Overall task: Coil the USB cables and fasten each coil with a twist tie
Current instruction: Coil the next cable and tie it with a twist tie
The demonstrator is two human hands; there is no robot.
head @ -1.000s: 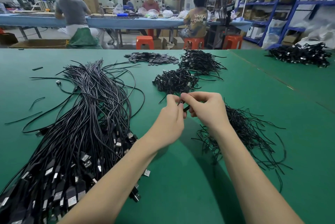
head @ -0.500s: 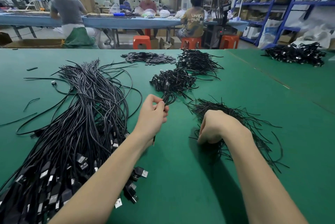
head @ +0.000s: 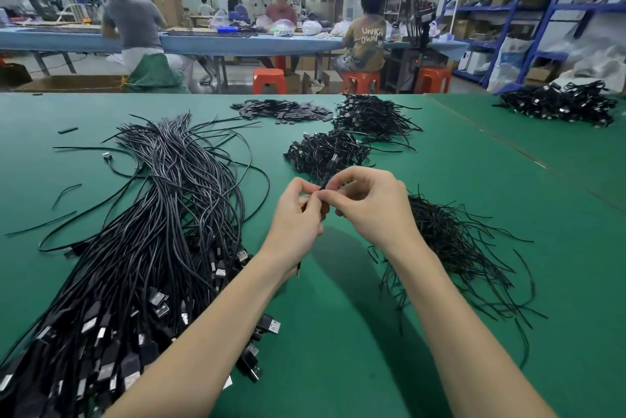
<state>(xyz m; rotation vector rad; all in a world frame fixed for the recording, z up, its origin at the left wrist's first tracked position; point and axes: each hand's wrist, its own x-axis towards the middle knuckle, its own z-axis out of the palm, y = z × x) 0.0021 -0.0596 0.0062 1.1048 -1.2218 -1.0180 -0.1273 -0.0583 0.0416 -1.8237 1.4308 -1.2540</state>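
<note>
Met above the green table (head: 338,333), left hand (head: 298,214) and right hand (head: 369,206), both grips pinching one thin black twist tie (head: 323,184) around something small, hidden by fingers. Lay left of the hands, loose USB cables (head: 162,214); right, spare ties (head: 450,241); beyond, finished coils (head: 325,151).

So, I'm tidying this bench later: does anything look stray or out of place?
A few loose black cable offcuts and a short black piece lie alone on the green table, left of the uncoiled cable bundle. Otherwise nothing stands out.
</note>
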